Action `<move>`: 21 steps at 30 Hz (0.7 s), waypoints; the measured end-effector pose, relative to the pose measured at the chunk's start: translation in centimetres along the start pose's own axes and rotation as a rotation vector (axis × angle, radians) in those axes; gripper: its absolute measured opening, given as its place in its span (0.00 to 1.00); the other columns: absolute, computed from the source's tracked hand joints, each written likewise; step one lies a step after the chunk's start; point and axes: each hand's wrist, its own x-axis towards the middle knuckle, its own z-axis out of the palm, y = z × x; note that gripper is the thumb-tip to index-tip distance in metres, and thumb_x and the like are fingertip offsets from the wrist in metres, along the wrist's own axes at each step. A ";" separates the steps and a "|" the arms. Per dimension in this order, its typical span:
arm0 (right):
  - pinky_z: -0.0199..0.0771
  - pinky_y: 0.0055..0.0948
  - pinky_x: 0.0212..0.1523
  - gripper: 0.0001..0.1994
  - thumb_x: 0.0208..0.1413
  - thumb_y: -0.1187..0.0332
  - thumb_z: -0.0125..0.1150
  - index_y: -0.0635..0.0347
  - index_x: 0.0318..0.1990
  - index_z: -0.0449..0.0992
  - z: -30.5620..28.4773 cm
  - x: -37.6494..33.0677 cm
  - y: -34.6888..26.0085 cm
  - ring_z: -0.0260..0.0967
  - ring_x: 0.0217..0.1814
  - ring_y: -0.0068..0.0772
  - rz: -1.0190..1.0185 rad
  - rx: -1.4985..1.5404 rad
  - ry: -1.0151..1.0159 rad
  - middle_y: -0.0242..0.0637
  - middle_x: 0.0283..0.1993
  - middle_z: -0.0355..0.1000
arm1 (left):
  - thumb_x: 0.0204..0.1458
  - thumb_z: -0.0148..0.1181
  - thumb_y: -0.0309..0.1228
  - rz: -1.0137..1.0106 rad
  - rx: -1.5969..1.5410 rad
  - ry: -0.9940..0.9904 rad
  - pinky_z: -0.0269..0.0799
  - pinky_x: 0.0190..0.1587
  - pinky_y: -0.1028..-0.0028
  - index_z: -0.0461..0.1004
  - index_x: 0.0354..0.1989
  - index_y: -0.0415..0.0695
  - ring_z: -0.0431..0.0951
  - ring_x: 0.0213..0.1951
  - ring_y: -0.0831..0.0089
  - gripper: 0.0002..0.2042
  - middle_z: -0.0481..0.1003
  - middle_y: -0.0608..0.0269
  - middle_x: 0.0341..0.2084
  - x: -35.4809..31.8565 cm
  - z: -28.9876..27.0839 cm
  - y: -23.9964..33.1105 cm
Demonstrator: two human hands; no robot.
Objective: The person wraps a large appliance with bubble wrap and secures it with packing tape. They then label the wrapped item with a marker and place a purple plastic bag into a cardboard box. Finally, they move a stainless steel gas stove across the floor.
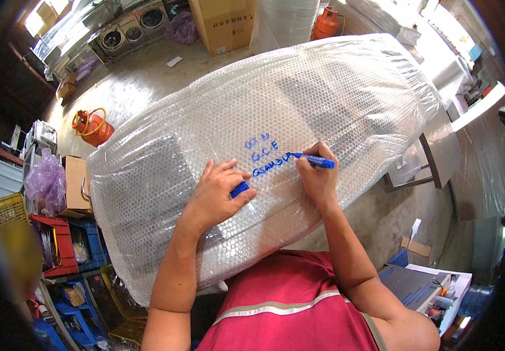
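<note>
A long package in bubble wrap (229, 111) lies across the view in front of me, with dark areas showing through the clear layers. Blue handwriting (264, 155) in several short lines marks its middle. My right hand (321, 175) pinches a blue marker pen (320, 160), whose tip meets the wrap at the right end of the lowest line. To the left of the writing, my left hand (220, 190) rests on the wrap, its thumb and fingers closed around the blue marker cap (239, 189).
An orange gas cylinder (93, 127) stands past the package's left end; another orange cylinder (326, 23) is at the back. A large cardboard box (223, 26) stands behind. Red and blue bins (59, 243) crowd the left side. Right of me is a low table (422, 286) with tools.
</note>
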 end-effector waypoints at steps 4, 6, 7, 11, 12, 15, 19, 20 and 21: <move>0.72 0.30 0.33 0.05 0.49 0.74 0.65 0.65 0.31 0.76 -0.2 -0.1 0.5 0.73 0.28 0.28 -0.017 -0.007 -0.101 0.37 0.27 0.75 | 0.60 0.66 0.45 0.004 -0.024 0.027 0.41 0.77 0.39 0.81 0.56 0.44 0.65 0.72 0.52 0.21 0.80 0.54 0.56 -0.1 0.1 0.0; 0.71 0.27 0.34 0.05 0.55 0.73 0.66 0.63 0.33 0.76 -0.3 0.3 0.6 0.73 0.30 0.25 0.093 0.301 0.028 0.34 0.30 0.76 | 0.61 0.66 0.45 0.010 -0.025 0.045 0.41 0.77 0.39 0.81 0.56 0.45 0.65 0.72 0.52 0.21 0.80 0.54 0.56 -0.2 0.2 0.0; 0.70 0.25 0.34 0.05 0.58 0.73 0.66 0.62 0.34 0.76 -0.5 0.5 0.6 0.73 0.30 0.24 0.146 0.440 0.084 0.32 0.31 0.77 | 0.61 0.66 0.45 -0.004 -0.037 0.038 0.41 0.77 0.39 0.81 0.55 0.44 0.65 0.72 0.52 0.21 0.80 0.54 0.56 -0.2 0.3 0.0; 0.71 0.22 0.35 0.08 0.65 0.66 0.67 0.59 0.38 0.77 -1.8 0.6 -0.8 0.73 0.32 0.21 0.295 0.647 0.109 0.32 0.34 0.77 | 0.61 0.65 0.48 -0.025 -0.042 0.106 0.43 0.77 0.40 0.81 0.52 0.44 0.68 0.70 0.52 0.21 0.80 0.54 0.54 -0.1 0.6 0.3; 0.71 0.22 0.35 0.08 0.66 0.65 0.67 0.60 0.38 0.78 -2.2 0.4 -1.5 0.73 0.32 0.21 0.222 0.652 0.005 0.32 0.34 0.77 | 0.61 0.65 0.49 -0.040 -0.027 0.128 0.44 0.77 0.40 0.82 0.51 0.44 0.68 0.70 0.52 0.21 0.81 0.55 0.54 -0.1 0.5 0.6; 0.70 0.23 0.34 0.10 0.70 0.63 0.62 0.62 0.39 0.79 -3.8 -1.0 -3.9 0.72 0.32 0.21 0.090 0.705 -0.219 0.33 0.34 0.78 | 0.60 0.65 0.52 0.017 0.032 0.232 0.52 0.73 0.40 0.82 0.46 0.44 0.79 0.56 0.55 0.22 0.82 0.56 0.44 0.2 0.4 1.9; 0.69 0.23 0.35 0.14 0.71 0.61 0.60 0.64 0.39 0.78 -4.6 -1.7 -6.5 0.70 0.33 0.20 0.051 0.723 -0.278 0.32 0.34 0.76 | 0.60 0.66 0.52 0.128 0.025 0.337 0.61 0.68 0.44 0.82 0.42 0.46 0.83 0.42 0.57 0.19 0.82 0.60 0.34 0.3 -0.2 4.2; 0.69 0.23 0.35 0.14 0.71 0.61 0.61 0.64 0.39 0.78 -4.6 -1.7 -6.9 0.70 0.33 0.20 0.033 0.736 -0.258 0.32 0.34 0.76 | 0.59 0.66 0.51 0.146 0.023 0.356 0.62 0.68 0.46 0.82 0.41 0.47 0.83 0.41 0.58 0.18 0.82 0.60 0.33 0.2 -0.4 4.8; 0.69 0.23 0.35 0.14 0.71 0.61 0.61 0.64 0.39 0.78 -4.7 -1.7 -7.2 0.70 0.33 0.20 0.027 0.742 -0.258 0.32 0.34 0.75 | 0.59 0.67 0.51 0.184 0.048 0.376 0.65 0.64 0.47 0.82 0.41 0.48 0.83 0.39 0.58 0.18 0.82 0.60 0.32 0.2 -0.5 5.4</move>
